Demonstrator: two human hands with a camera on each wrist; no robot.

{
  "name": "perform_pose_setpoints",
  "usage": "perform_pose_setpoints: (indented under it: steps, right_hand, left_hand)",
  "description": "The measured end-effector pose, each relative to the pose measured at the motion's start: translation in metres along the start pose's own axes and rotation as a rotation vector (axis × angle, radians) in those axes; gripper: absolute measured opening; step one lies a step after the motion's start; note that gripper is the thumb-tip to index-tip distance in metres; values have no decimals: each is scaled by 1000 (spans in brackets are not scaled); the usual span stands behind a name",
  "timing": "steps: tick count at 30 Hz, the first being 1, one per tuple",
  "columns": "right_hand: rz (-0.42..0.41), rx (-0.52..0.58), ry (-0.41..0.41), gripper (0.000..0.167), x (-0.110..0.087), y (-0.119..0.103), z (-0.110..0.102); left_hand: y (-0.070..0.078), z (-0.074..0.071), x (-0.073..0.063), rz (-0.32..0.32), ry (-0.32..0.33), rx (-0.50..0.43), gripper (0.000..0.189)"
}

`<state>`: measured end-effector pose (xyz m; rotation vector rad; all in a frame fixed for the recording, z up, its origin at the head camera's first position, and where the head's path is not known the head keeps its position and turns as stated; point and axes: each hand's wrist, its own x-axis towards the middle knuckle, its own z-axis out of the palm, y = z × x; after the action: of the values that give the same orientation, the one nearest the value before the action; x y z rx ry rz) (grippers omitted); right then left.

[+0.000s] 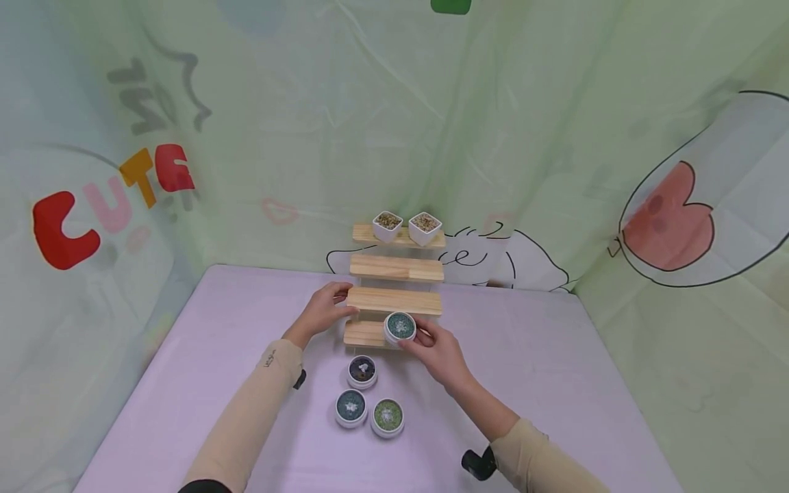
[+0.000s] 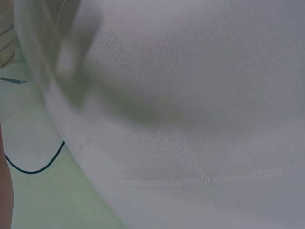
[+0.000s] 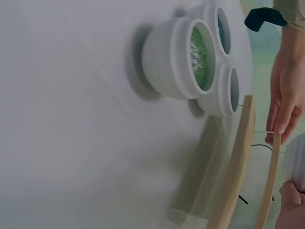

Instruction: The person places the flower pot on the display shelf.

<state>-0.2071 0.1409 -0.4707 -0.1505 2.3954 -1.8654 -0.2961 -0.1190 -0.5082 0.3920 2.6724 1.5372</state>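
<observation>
Beige sleeves (image 1: 249, 418) are stretched over a lilac-covered table (image 1: 530, 383), three pots (image 1: 351, 409) between them. A white pot (image 1: 401, 328) is pinched by the right hand (image 1: 440, 354) at the lowest board (image 1: 362, 333) of the wooden shelf (image 1: 394, 300), whose left end is gripped by the left hand (image 1: 323, 311). Beyond both, printed green cloth (image 1: 345, 137) is hung.

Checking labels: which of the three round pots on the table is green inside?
The front-right pot; the left pot and back pot are dark inside.
</observation>
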Motion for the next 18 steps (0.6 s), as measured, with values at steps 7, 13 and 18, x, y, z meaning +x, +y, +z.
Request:
perform_pose_setpoints:
  steps: [7, 13, 18]
  right_hand:
    - [7, -31, 23, 61, 14, -12, -5]
    - [-9, -34, 27, 59, 25, -23, -9]
    - [-11, -60, 45, 57, 34, -32, -12]
  left_hand:
    - [1, 1, 0, -9, 1, 1, 63]
    - [1, 0, 0, -14, 1, 10, 63]
    - [1, 0, 0, -22, -4, 7, 65]
